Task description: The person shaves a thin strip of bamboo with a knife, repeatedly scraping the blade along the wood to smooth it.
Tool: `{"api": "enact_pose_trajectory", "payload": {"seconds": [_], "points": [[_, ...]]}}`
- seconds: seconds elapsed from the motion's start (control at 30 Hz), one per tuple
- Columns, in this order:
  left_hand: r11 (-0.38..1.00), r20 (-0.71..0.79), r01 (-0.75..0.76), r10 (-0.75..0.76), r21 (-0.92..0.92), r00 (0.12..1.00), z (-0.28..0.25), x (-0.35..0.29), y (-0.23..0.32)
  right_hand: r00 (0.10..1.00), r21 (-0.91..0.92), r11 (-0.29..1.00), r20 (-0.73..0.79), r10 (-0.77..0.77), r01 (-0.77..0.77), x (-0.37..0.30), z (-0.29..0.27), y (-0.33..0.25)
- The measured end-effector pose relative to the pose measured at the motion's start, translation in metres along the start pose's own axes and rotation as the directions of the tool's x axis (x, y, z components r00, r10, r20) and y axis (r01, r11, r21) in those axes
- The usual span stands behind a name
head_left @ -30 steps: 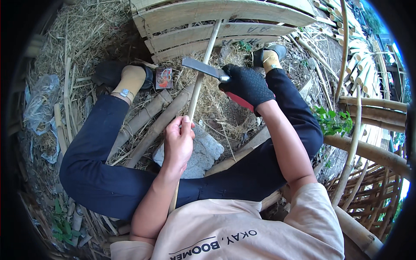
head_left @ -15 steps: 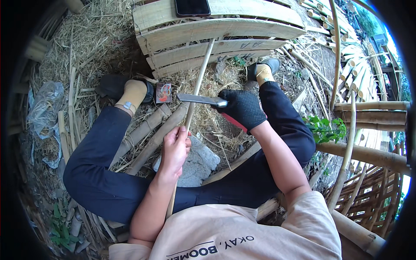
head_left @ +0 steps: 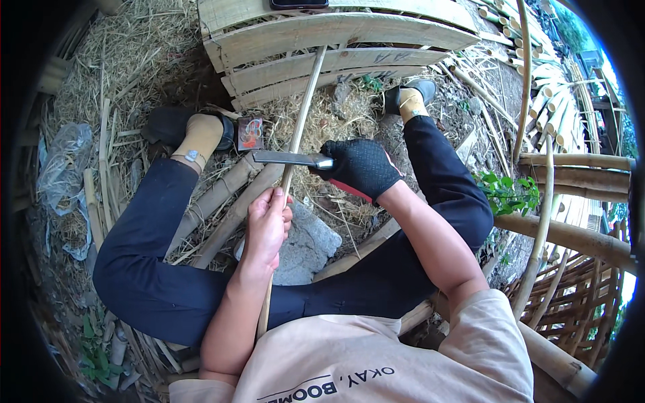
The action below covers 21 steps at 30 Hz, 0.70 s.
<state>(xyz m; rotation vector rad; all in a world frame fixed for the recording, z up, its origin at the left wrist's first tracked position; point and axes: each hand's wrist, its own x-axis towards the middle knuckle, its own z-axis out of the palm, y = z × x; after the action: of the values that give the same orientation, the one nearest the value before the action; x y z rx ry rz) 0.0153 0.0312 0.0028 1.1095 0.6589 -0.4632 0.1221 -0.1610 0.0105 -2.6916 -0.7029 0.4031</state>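
A long, pale bamboo strip runs from my lap up toward the wooden crate. My bare left hand is closed around it, thumb on top, below the blade. My right hand, in a black textured glove with red at the palm side, grips a knife. Its flat, broad metal blade points left and lies across the strip, just above my left hand. The glove hides the knife's handle. A grey stone block sits on the ground behind my left hand, between my legs.
A slatted wooden crate stands ahead, with a dark phone on top. Bamboo pieces and a small packet lie near my left foot. Clear plastic is at far left. Bamboo poles and a leafy plant are at right.
My gloved right hand and the knife have moved left and slightly down along the strip. My left hand keeps its hold, shifted slightly left. The view has tilted a little.
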Motion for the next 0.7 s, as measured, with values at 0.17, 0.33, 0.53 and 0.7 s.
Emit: {"api": "enact_pose_trajectory", "payload": {"seconds": [0.17, 0.33, 0.53, 0.7], "points": [[0.982, -0.06, -0.121, 0.131, 0.143, 0.99, 0.003, 0.001, -0.013, 1.0, -0.123, 0.992, 0.01, 0.019, -0.018, 0.015, 0.013, 0.005], [0.977, -0.073, -0.132, 0.146, 0.166, 0.987, 0.005, -0.006, -0.012, 0.965, -0.139, 0.973, -0.212, 0.154, -0.186, 0.035, 0.005, 0.039], [0.964, -0.081, -0.179, 0.198, 0.196, 0.977, 0.003, -0.006, -0.015, 0.952, -0.125, 0.96, -0.209, 0.221, -0.25, 0.035, -0.006, 0.052], [0.987, -0.094, -0.097, 0.11, 0.131, 0.989, 0.008, -0.009, -0.007, 0.993, -0.022, 1.0, -0.114, 0.014, -0.016, 0.013, 0.001, 0.018]]}}
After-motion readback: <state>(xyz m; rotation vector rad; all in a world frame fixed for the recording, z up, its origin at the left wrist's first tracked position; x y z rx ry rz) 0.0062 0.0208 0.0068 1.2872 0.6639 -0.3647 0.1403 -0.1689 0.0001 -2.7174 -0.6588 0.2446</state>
